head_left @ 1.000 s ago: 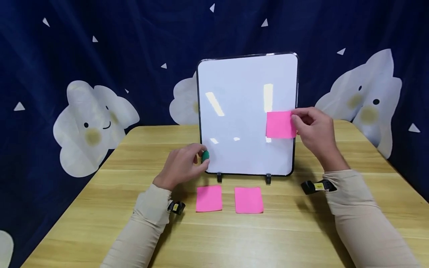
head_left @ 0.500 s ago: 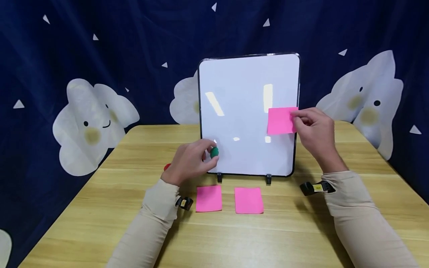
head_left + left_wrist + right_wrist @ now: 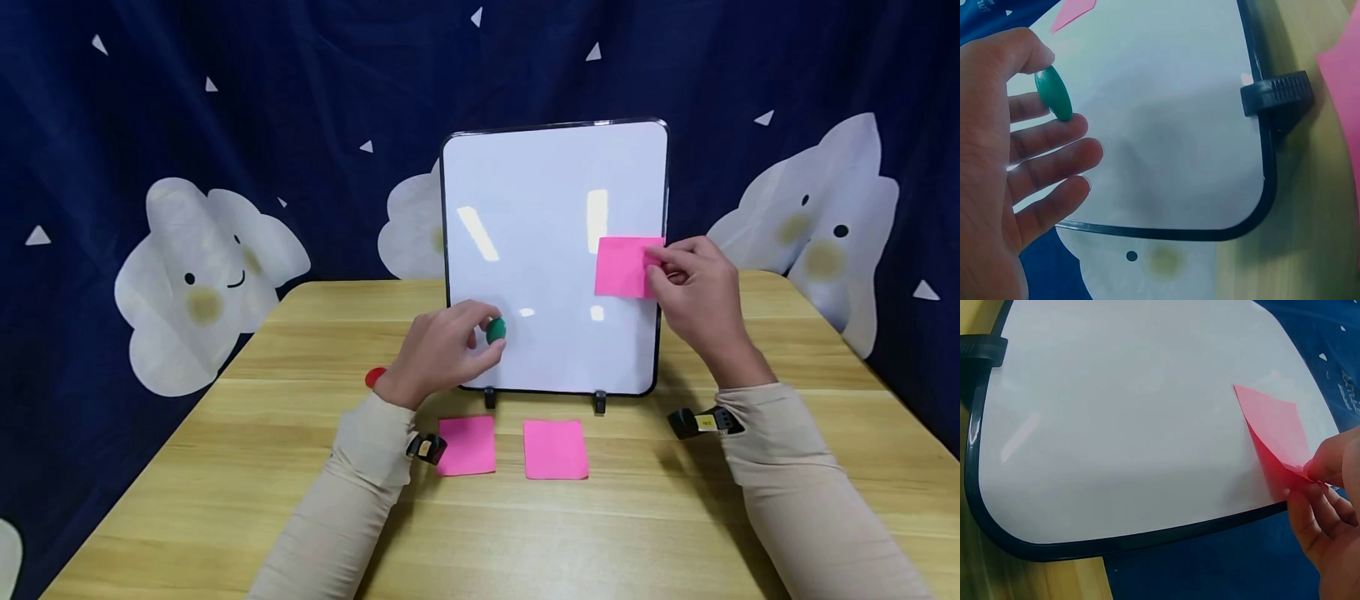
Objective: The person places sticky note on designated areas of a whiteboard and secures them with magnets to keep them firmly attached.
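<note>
My left hand [image 3: 450, 350] pinches a round green magnet [image 3: 496, 331] between thumb and fingers, in front of the lower left of a whiteboard [image 3: 540, 200]. The left wrist view shows the green magnet [image 3: 1054, 94] edge-on, the other fingers spread below it. At the board's right side, my right hand [image 3: 701, 296] pinches the right edge of a pink sticky note [image 3: 621, 267]. In the right wrist view that pink note [image 3: 1275, 428] bends near the thumb and lies over the board close to its black frame.
Two more pink notes, a left one [image 3: 472, 450] and a right one [image 3: 556, 450], lie on the wooden table [image 3: 480, 533] before the board. Black feet [image 3: 599, 402] hold the board upright. A red disc [image 3: 374, 377] lies behind my left wrist. A dark blue curtain [image 3: 337, 67] hangs behind.
My left hand has moved right and slightly up with the green magnet, uncovering the red disc. My right hand has raised the pink note a little.
</note>
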Demonstrator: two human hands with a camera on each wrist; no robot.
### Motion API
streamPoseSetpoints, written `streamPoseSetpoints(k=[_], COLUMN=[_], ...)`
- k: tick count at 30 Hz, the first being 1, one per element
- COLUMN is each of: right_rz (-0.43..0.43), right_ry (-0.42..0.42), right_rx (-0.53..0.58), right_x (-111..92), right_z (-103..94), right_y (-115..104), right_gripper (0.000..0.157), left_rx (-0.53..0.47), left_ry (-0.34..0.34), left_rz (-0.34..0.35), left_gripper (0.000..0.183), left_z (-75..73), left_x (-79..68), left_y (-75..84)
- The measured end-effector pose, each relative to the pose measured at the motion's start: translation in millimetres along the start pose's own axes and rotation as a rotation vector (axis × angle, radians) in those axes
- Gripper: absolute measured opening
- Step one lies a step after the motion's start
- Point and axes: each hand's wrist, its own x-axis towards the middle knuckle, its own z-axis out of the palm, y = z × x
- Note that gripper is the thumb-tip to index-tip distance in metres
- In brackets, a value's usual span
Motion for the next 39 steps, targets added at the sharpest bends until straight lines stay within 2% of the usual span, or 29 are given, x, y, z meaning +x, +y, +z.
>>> streamPoseSetpoints(k=[12, 22, 30, 39], right_rz=[-0.029, -0.069, -0.080, -0.050], right_ry=[-0.011, -0.004, 0.005, 0.011], right_rx=[-0.023, -0.012, -0.034, -0.048], right_x=[-3, -4, -5, -7], right_z=[2.7, 4.7, 7.7, 7.2], right_y=[4, 8, 9, 9], right_gripper=[0.027, 0.033, 0.029, 0.025], left_rx=[0.001, -0.013, 0.038, 0.094], left_ry=[0.009, -0.028, 0.008, 0.044], left_rz=[0.014, -0.001, 0.039, 0.041], left_gripper=[0.019, 0.022, 0.023, 0.025], left_z=[-1.4, -1.0, -1.1, 1.6], left_x=[13.8, 28.0, 43.2, 57.1], left_y=[9.1, 17.8, 23.3, 26.8])
